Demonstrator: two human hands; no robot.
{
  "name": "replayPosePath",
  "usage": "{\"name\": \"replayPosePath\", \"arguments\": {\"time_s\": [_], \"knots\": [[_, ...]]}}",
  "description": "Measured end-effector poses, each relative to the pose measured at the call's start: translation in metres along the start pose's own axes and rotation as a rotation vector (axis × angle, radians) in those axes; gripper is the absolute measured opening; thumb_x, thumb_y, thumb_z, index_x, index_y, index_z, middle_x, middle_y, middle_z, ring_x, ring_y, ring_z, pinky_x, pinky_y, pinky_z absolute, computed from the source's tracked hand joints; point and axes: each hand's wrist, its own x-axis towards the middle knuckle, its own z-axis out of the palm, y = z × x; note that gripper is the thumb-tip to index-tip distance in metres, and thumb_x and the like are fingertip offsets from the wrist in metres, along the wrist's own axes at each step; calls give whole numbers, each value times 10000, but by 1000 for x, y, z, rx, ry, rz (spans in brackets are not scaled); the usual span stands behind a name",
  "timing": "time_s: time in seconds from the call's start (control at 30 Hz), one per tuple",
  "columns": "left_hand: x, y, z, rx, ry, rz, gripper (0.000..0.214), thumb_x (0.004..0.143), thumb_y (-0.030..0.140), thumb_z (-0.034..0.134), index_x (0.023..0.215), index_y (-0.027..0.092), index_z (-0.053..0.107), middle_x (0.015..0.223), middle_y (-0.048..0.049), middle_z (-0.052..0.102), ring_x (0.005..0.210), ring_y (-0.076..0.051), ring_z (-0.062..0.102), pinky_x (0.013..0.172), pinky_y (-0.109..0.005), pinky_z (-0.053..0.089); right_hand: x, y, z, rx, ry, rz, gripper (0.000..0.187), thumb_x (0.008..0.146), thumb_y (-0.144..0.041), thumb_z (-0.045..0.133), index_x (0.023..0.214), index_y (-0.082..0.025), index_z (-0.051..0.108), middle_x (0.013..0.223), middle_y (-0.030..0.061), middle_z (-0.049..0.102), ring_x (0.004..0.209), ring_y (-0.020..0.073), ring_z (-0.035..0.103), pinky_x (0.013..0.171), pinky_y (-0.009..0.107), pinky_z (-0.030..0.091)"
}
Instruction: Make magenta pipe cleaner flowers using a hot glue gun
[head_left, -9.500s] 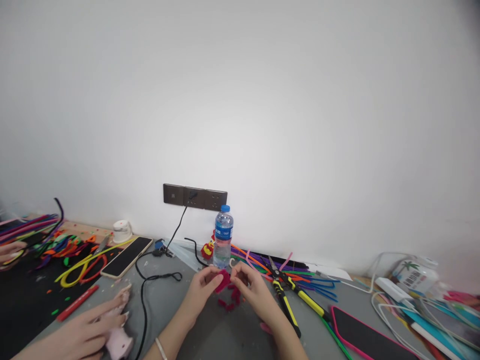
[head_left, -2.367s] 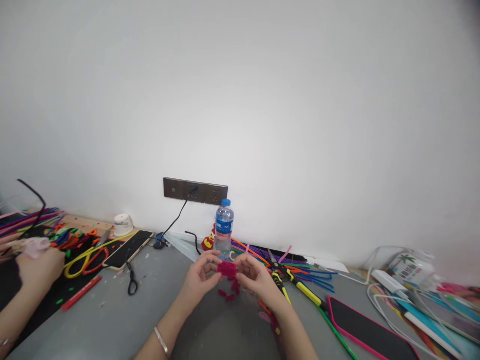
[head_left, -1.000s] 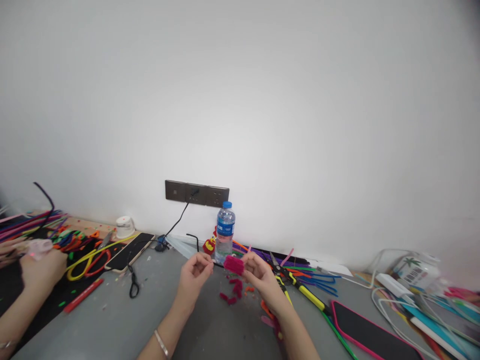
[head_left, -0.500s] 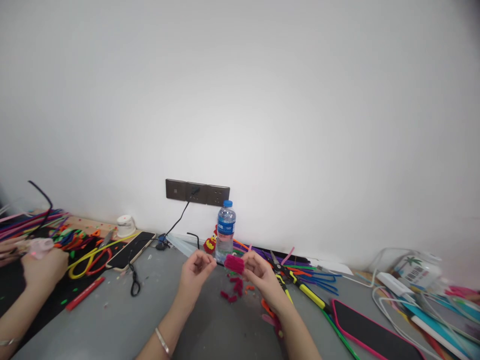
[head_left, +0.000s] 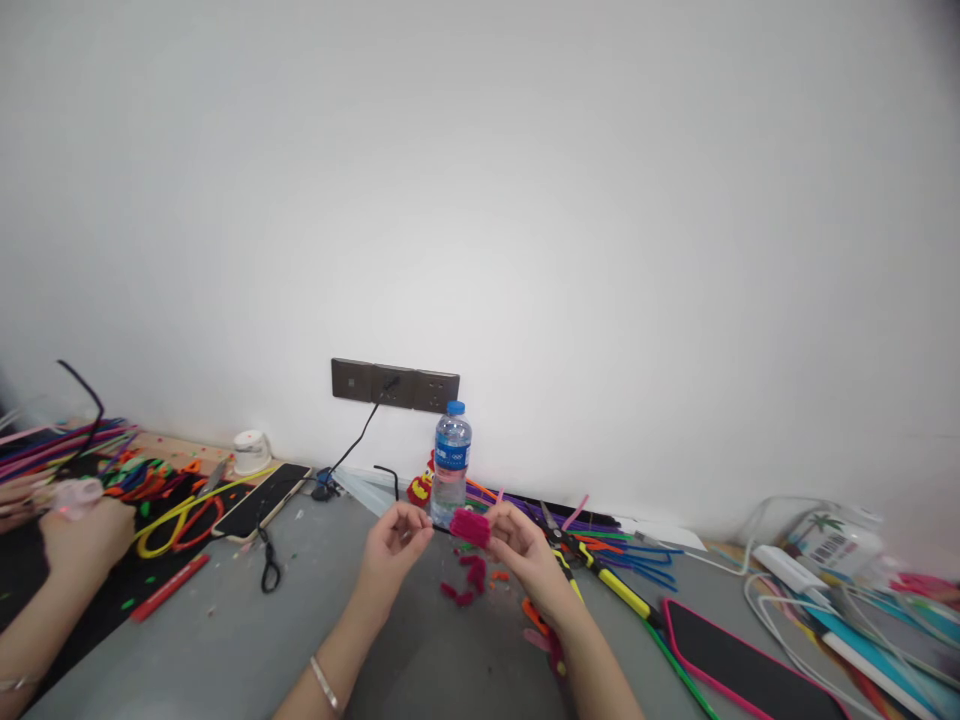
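Note:
My right hand [head_left: 519,545] pinches a magenta fuzzy piece [head_left: 470,527], apparently made of pipe cleaner, by its right end. It is held above the grey table. My left hand [head_left: 397,545] is to its left, thumb and fingertips pressed together; whatever is between them is too small to make out. A short dark line shows between the left fingertips and the fuzzy piece, but I cannot tell whether the hand holds it. Below the hands lie several short magenta pipe cleaner pieces [head_left: 475,575] and a small orange bit [head_left: 499,576].
A water bottle [head_left: 451,460] stands behind the hands, beside a red and yellow figure [head_left: 421,488]. Yellow-black pliers [head_left: 624,592] and a pink-edged phone [head_left: 739,660] lie at right. At left are a phone [head_left: 262,502], scissors [head_left: 180,522], a red marker [head_left: 171,588] and another person's hands [head_left: 90,540].
Both my hands stay almost in place. The magenta fuzzy piece has tilted slightly. The other person's hand at left has shifted a little.

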Motion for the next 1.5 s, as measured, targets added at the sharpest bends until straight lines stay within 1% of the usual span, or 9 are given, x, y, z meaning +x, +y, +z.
{"name": "replayPosePath", "arguments": {"time_s": [0.17, 0.37, 0.53, 0.7, 0.93, 1.0, 1.07, 1.2, 1.5], "knots": [[1, -6, -2, -46, 9, -25, 338, 736, 360, 679, 602, 182, 424, 707, 22, 530, 523, -76, 405, 512, -204, 353, 1, 3, -2, 26, -17, -12, 184, 811, -337, 660, 900, -219, 551, 767, -9, 547, 652, 126, 466, 573, 229, 342], [2, -7, -2, -49, 38, -25, 331, 740, 404, 675, 626, 174, 466, 717, 17, 537, 510, -71, 403, 512, -208, 353, 1, 3, -4, 6, 3, 0, 173, 815, -320, 657, 906, -219, 550, 802, 1, 565, 682, 132, 484, 581, 227, 365], [-1, -1, 1, 8, 60, -30, 338, 786, 486, 613, 713, 159, 566, 595, 36, 475, 522, -92, 402, 511, -205, 340, -1, 4, -4, -2, 8, 8, 181, 810, -319, 660, 913, -220, 549, 814, 3, 571, 680, 128, 486, 584, 225, 377], [-3, 2, 2, 0, 57, -17, 370, 823, 501, 564, 663, 171, 509, 593, 38, 450, 523, -95, 396, 513, -208, 334, 1, 3, -2, -5, 15, 8, 199, 796, -338, 671, 894, -219, 545, 794, -3, 565, 657, 126, 482, 575, 226, 371], [-2, -8, 2, 4, -44, -47, 469, 852, 550, 479, 568, 179, 439, 577, 31, 431, 524, -103, 400, 516, -226, 349, 1, 2, 0, -1, 2, 12, 195, 803, -326, 665, 899, -219, 534, 807, -1, 567, 688, 135, 493, 592, 231, 369], [-2, -11, 3, -18, -95, -96, 442, 825, 574, 506, 633, 176, 482, 611, 24, 468, 524, -104, 424, 503, -226, 363, 0, 1, 1, 7, -8, 15, 197, 802, -328, 667, 895, -216, 535, 809, -2, 562, 685, 132, 491, 591, 231, 372], [-3, -12, 4, -43, -152, -126, 399, 781, 577, 572, 820, 181, 542, 692, 11, 525, 535, -107, 458, 496, -227, 383, -1, 1, 3, 15, -16, 24, 204, 801, -337, 668, 895, -215, 535, 797, -7, 550, 665, 128, 486, 579, 229, 374], [-6, -13, 4, -4, -243, -108, 498, 731, 472, 693, 1117, 204, 529, 833, -20, 572, 618, -120, 501, 533, -226, 404, -1, 2, 5, -10, -42, 66, 214, 799, -352, 668, 894, -210, 540, 771, -17, 529, 612, 116, 475, 538, 224, 367], [-9, -8, 5, 43, -264, -108, 327, 762, 381, 678, 1025, 208, 590, 904, -49, 647, 750, -180, 571, 623, -253, 435, -2, -6, 9, -31, -57, 102, 239, 796, -386, 667, 914, -203, 566, 767, -10, 555, 641, 131, 514, 579, 240, 410]]}}
